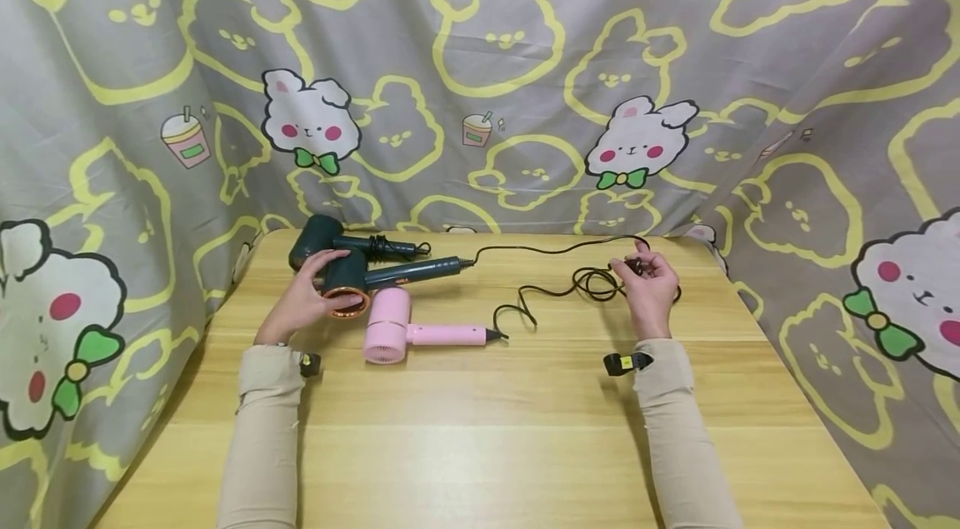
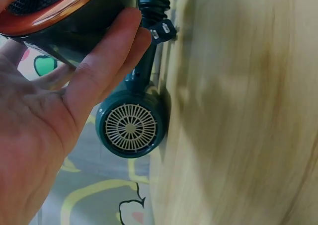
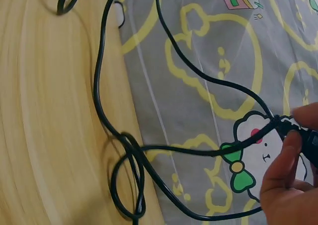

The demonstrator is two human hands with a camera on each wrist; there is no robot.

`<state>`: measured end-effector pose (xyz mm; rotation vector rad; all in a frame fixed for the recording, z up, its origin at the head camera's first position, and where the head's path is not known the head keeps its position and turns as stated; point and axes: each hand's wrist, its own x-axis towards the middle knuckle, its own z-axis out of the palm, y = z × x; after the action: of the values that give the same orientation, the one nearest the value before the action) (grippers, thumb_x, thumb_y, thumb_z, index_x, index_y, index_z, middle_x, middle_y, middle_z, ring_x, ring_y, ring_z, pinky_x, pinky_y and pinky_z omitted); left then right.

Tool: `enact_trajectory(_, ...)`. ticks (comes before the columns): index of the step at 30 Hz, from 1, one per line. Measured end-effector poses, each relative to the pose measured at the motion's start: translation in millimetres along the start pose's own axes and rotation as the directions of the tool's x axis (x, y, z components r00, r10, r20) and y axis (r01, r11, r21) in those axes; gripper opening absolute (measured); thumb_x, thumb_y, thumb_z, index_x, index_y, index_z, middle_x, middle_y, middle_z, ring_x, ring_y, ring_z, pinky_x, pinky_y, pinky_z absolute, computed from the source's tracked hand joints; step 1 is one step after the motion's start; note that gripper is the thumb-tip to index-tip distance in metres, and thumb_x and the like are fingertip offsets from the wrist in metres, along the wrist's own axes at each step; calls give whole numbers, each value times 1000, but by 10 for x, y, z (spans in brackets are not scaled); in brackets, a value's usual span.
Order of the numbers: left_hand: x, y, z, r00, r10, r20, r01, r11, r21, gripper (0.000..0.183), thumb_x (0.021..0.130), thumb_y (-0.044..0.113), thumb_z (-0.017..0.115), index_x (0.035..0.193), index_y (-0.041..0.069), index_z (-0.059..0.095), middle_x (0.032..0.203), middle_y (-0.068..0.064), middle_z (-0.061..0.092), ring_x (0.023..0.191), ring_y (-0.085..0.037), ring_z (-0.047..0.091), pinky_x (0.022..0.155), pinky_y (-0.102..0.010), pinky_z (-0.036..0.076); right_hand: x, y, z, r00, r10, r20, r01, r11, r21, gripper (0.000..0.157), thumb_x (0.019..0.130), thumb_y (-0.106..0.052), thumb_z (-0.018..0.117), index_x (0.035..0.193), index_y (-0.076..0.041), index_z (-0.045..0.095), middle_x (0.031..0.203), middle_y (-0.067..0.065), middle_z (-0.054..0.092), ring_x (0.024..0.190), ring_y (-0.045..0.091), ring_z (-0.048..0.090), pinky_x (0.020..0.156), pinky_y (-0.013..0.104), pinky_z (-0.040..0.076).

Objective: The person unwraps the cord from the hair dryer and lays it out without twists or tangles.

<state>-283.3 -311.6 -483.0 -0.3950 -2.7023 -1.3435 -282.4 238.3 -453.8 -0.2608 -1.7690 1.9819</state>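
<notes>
My left hand point(image 1: 296, 304) holds a dark green hair dryer point(image 1: 416, 271) by its head, around the copper-coloured ring. The dryer's handle points right, and its black cord point(image 1: 555, 248) runs off toward my right hand point(image 1: 651, 291). Between thumb and fingers, that hand pinches a black plug point(image 3: 310, 145) with cord hanging from it; loops of cord lie beside it on the table. Behind the held dryer is a second dark green hair dryer point(image 1: 318, 237), its cord wound round the handle. A pink hair dryer point(image 1: 450, 335) lies in front, handle to the right.
A light wooden table point(image 1: 480, 462) bears everything. Patterned grey curtains point(image 1: 420, 29) hang along its back and sides. The pink dryer's black cord point(image 1: 528, 308) winds to the right, toward the loops near my right hand.
</notes>
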Motion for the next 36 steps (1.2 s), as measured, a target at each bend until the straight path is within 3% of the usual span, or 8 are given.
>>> enact_trajectory(5, -42, -42, -37, 1000, -22, -3, 22, 1000, -8, 85, 82, 22, 89, 155, 16, 45, 162, -21, 33, 135, -44, 48, 102, -47, 48, 13, -39, -87, 987, 81, 138, -41, 962, -270, 27, 88, 1, 70, 112, 12, 68, 155, 13, 54, 153, 24, 41, 111, 19, 44)
enact_trajectory(7, -63, -56, -61, 1000, -32, -2, 32, 999, -5, 85, 83, 22, 89, 155, 17, 45, 161, -22, 33, 130, -45, 52, 98, -37, 49, 24, -71, -136, 973, 124, 193, -56, 945, -324, 32, 90, -1, 69, 120, 11, 69, 151, 11, 58, 152, 17, 41, 112, 18, 43)
enact_trajectory(11, -102, -89, -114, 999, -40, -3, 40, 999, 9, 86, 84, 24, 89, 156, 19, 44, 160, -23, 33, 125, -47, 56, 90, -17, 46, 88, -123, -279, 956, 133, 260, -67, 967, -246, 26, 96, -3, 68, 119, 7, 70, 119, 0, 78, 103, 6, 65, 76, 14, 51)
enact_trajectory(14, -131, -132, -149, 999, -39, -10, 39, 999, 18, 86, 84, 23, 89, 156, 16, 44, 161, -24, 32, 129, -48, 53, 86, -11, 43, 164, -163, -405, 962, 57, 267, -39, 997, -71, 22, 98, -4, 69, 115, 9, 66, 96, -6, 81, 65, 6, 56, 57, 17, 46)
enact_trajectory(20, -202, -187, -192, 999, -50, -21, 51, 998, 25, 85, 84, 23, 88, 156, 14, 42, 159, -26, 34, 126, -49, 55, 84, -11, 45, 314, -377, -523, 987, -148, 60, 128, 959, 251, 25, 96, 4, 67, 115, 17, 59, 88, 9, 79, 62, 12, 66, 60, 20, 56)
enact_trajectory(25, -311, -161, -249, 991, -133, -4, 133, 991, 22, 88, 87, 33, 86, 159, 20, 37, 162, -28, 27, 120, -56, 60, 84, -23, 50, 383, -504, -562, 958, -238, -158, 283, 870, 404, 19, 91, 17, 64, 108, 9, 63, 90, 18, 77, 65, 18, 70, 65, 24, 59)
enact_trajectory(29, -373, -194, -292, 988, -154, -9, 154, 987, 42, 88, 88, 35, 84, 160, 20, 36, 163, -29, 25, 116, -55, 62, 81, -21, 50, 407, -523, -613, 921, -277, -275, 370, 844, 389, 16, 89, 19, 65, 104, 12, 66, 93, 22, 76, 67, 21, 73, 68, 27, 61)
enact_trajectory(36, -451, -287, -324, 988, -156, -12, 156, 983, 95, 87, 88, 36, 84, 158, 15, 37, 159, -32, 30, 112, -49, 62, 81, -22, 48, 441, -470, -688, 864, -350, -363, 437, 879, 193, 19, 85, 7, 78, 103, 14, 74, 92, 13, 78, 69, 16, 73, 72, 22, 60)
